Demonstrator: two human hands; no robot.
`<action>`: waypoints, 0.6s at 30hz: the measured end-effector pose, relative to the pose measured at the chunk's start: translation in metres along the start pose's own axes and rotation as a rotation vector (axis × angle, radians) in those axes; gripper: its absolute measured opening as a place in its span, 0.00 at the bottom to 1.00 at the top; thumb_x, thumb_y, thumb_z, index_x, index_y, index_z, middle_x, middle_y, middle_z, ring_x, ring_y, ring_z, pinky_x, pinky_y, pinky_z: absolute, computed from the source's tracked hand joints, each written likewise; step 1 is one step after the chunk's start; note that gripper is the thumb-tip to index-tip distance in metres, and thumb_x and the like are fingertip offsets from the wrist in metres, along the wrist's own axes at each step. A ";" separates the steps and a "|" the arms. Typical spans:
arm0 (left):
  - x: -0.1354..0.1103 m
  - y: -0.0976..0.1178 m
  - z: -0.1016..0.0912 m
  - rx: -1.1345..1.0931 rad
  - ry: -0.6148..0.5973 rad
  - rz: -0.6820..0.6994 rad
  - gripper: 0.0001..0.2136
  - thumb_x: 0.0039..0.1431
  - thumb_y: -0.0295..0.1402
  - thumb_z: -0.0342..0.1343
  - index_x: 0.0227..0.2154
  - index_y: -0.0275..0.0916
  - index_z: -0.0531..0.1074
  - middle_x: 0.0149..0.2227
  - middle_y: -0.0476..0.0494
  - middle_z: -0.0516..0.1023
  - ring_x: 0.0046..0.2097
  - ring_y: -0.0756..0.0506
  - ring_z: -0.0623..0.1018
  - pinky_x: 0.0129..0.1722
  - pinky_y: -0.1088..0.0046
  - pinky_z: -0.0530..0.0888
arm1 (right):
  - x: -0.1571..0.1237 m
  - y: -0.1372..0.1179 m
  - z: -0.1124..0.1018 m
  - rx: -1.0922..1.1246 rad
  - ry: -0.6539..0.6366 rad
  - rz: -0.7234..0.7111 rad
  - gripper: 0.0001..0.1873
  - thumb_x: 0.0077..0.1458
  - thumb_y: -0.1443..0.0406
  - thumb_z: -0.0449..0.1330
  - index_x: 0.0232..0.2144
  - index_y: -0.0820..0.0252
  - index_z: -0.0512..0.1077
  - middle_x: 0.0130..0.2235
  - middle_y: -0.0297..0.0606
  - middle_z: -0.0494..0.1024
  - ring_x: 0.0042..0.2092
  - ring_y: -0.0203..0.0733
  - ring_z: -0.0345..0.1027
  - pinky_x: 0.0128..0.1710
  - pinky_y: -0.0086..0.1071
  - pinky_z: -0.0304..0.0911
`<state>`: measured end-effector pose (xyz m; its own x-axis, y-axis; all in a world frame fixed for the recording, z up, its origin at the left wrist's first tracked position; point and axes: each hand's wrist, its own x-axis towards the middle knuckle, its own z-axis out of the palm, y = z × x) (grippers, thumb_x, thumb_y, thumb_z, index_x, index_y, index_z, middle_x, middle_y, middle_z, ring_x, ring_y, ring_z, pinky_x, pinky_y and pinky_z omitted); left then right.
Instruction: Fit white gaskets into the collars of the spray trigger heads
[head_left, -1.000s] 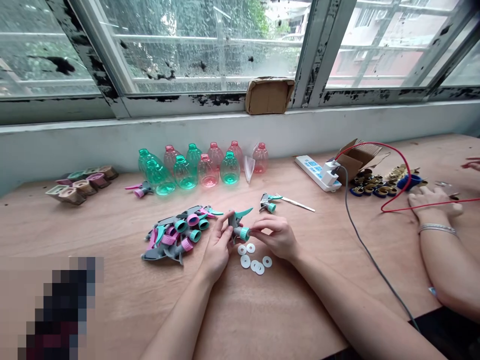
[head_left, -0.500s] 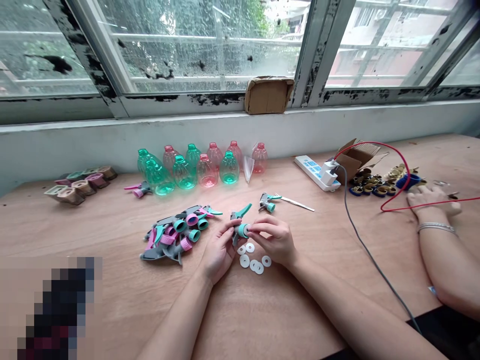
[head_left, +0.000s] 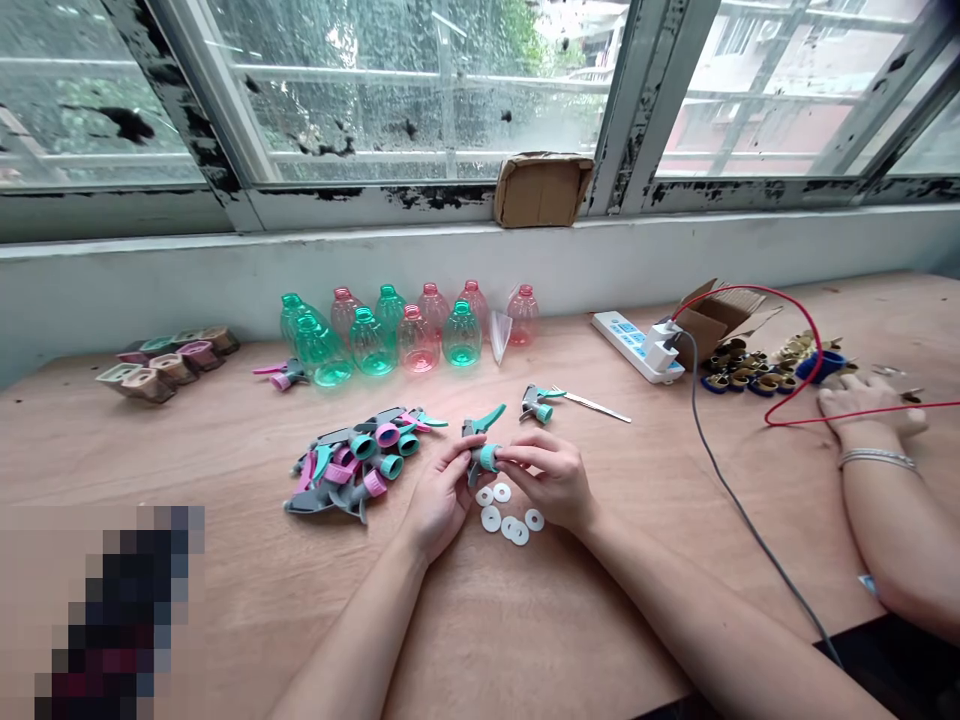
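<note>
Trigger sprayer head (head_left: 477, 432): held between both hands above the tabletop (head_left: 247, 610), near its middle
Left hand (head_left: 442, 490): clamped around the grey body (head_left: 472, 428)
Right hand (head_left: 544, 475): fingertips (head_left: 506, 456) pinching the teal collar (head_left: 489, 458)
White washers (head_left: 491, 518): scattered just below the hands
</note>
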<state>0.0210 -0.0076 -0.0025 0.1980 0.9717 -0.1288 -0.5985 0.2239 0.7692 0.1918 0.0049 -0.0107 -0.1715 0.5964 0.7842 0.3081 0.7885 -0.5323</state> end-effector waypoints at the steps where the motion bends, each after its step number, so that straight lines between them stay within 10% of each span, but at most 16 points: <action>1: 0.000 -0.001 0.000 0.008 0.002 0.013 0.08 0.58 0.27 0.59 0.39 0.37 0.80 0.36 0.44 0.81 0.38 0.50 0.79 0.40 0.75 0.77 | 0.000 0.000 0.000 -0.004 -0.002 0.011 0.09 0.57 0.70 0.63 0.40 0.55 0.80 0.34 0.39 0.79 0.33 0.37 0.73 0.30 0.28 0.72; 18: 0.002 -0.006 -0.004 0.079 -0.006 0.076 0.09 0.56 0.31 0.61 0.40 0.38 0.80 0.38 0.44 0.80 0.40 0.48 0.78 0.43 0.71 0.76 | -0.002 0.002 0.001 0.032 -0.004 0.113 0.06 0.57 0.69 0.63 0.37 0.57 0.81 0.33 0.39 0.79 0.32 0.37 0.72 0.25 0.27 0.69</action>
<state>0.0217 -0.0068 -0.0096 0.1589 0.9852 -0.0644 -0.5487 0.1423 0.8238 0.1913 0.0056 -0.0134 -0.1414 0.6825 0.7171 0.2959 0.7204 -0.6273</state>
